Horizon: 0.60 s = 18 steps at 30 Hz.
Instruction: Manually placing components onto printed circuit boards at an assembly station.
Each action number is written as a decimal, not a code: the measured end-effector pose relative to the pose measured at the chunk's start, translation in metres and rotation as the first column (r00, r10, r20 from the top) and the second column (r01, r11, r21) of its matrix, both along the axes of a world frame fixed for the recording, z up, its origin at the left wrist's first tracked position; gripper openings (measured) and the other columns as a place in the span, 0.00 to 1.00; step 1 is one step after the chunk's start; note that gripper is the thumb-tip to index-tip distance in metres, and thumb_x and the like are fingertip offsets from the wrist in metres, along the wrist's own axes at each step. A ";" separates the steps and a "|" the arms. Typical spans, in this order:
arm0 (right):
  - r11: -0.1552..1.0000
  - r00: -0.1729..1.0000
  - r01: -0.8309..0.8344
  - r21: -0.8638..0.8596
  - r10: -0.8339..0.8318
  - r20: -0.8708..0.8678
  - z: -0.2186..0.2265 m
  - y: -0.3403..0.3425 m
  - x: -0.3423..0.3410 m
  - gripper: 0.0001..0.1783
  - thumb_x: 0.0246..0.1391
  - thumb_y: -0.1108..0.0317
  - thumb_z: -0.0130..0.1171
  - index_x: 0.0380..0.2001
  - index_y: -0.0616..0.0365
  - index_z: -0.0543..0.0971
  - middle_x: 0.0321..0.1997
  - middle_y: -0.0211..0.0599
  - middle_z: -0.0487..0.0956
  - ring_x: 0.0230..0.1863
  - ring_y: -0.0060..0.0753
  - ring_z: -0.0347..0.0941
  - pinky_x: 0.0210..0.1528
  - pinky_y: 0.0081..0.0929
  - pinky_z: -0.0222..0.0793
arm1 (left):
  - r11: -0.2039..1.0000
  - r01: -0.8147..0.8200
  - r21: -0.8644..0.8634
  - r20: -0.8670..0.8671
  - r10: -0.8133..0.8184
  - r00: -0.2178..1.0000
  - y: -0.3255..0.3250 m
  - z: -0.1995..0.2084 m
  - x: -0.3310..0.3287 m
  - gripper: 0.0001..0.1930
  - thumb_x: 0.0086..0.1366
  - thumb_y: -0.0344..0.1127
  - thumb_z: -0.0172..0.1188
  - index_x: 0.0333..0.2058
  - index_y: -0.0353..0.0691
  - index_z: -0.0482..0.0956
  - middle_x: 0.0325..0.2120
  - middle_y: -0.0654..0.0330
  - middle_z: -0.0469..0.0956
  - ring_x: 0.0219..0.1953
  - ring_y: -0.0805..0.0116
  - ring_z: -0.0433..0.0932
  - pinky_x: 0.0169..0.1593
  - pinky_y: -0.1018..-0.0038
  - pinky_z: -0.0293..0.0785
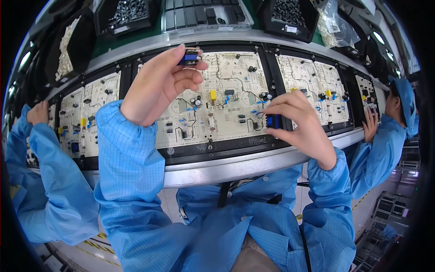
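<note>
Hands point(156, 84) point(301, 120) pinch probably blue transformers point(190, 57) point(273, 121)

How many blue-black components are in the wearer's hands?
2: one blue-black component in the left hand, another blue-black component in the right hand. More may be hidden.

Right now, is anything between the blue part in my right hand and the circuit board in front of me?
Nothing visible: your right hand holds the blue part near the right edge of that circuit board. I can't tell whether they touch.

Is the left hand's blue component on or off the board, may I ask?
Off: the left hand grips the blue component, apparently raised above the circuit board.
</note>
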State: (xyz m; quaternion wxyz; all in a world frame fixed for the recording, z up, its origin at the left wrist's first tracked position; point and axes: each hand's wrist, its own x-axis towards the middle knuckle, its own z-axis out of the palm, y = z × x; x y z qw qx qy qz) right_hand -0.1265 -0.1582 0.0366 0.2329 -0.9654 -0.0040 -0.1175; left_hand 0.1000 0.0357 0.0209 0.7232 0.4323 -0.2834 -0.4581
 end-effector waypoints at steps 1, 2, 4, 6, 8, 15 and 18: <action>1.000 1.000 -0.010 0.003 0.010 -0.004 0.000 -0.002 0.001 0.21 0.32 0.73 0.70 0.36 0.59 0.80 0.32 0.34 0.75 0.39 0.37 0.69 0.43 0.28 0.65 | 1.000 -0.009 -0.007 0.018 0.009 1.000 0.000 0.000 0.000 0.20 0.70 0.43 0.44 0.46 0.30 0.70 0.39 0.51 0.76 0.36 0.69 0.76 0.41 0.76 0.75; 0.998 0.999 0.006 0.064 -0.003 -0.047 0.000 -0.005 0.002 0.21 0.32 0.73 0.70 0.36 0.59 0.80 0.33 0.34 0.75 0.39 0.36 0.69 0.43 0.28 0.65 | 1.000 -0.018 -0.016 0.035 0.019 0.999 0.000 0.000 0.000 0.20 0.70 0.43 0.44 0.46 0.30 0.70 0.38 0.51 0.76 0.36 0.69 0.75 0.42 0.76 0.75; 0.986 0.988 0.074 0.150 -0.052 -0.144 0.001 -0.007 0.003 0.21 0.30 0.74 0.70 0.35 0.60 0.79 0.34 0.35 0.76 0.38 0.36 0.70 0.43 0.29 0.65 | 0.999 -0.018 -0.035 0.018 0.019 1.000 0.000 0.002 0.002 0.20 0.70 0.44 0.44 0.46 0.30 0.70 0.39 0.52 0.75 0.37 0.70 0.75 0.42 0.76 0.74; 0.991 0.979 0.072 0.115 -0.048 -0.199 0.002 -0.009 0.008 0.21 0.30 0.74 0.71 0.34 0.60 0.79 0.33 0.34 0.76 0.38 0.36 0.69 0.43 0.29 0.65 | 0.997 -0.021 -0.075 0.056 0.026 0.998 0.002 0.002 0.003 0.21 0.70 0.45 0.44 0.46 0.30 0.70 0.40 0.52 0.75 0.37 0.70 0.74 0.42 0.76 0.74; 0.994 0.966 0.075 0.078 -0.054 -0.252 0.001 -0.011 0.014 0.21 0.29 0.74 0.71 0.33 0.59 0.79 0.32 0.34 0.77 0.38 0.36 0.69 0.42 0.29 0.65 | 0.997 -0.033 -0.077 0.044 0.036 0.998 0.002 0.005 0.001 0.21 0.70 0.46 0.44 0.46 0.30 0.70 0.40 0.52 0.75 0.37 0.71 0.74 0.42 0.76 0.74; 0.998 0.960 -0.053 -0.036 0.041 -0.276 -0.006 -0.013 0.023 0.21 0.27 0.72 0.72 0.31 0.58 0.79 0.29 0.34 0.76 0.37 0.38 0.66 0.41 0.31 0.64 | 0.994 -0.108 -0.026 0.101 0.111 0.989 0.004 0.002 0.004 0.24 0.72 0.48 0.38 0.51 0.30 0.67 0.36 0.59 0.72 0.33 0.75 0.70 0.39 0.78 0.71; 0.997 0.961 -0.051 -0.058 0.033 -0.275 -0.007 -0.010 0.023 0.20 0.27 0.71 0.72 0.31 0.58 0.79 0.29 0.34 0.75 0.36 0.39 0.65 0.41 0.31 0.64 | 0.993 -0.102 -0.064 0.033 0.104 0.994 0.005 -0.003 0.009 0.24 0.72 0.48 0.38 0.51 0.31 0.67 0.32 0.61 0.71 0.31 0.76 0.68 0.36 0.78 0.69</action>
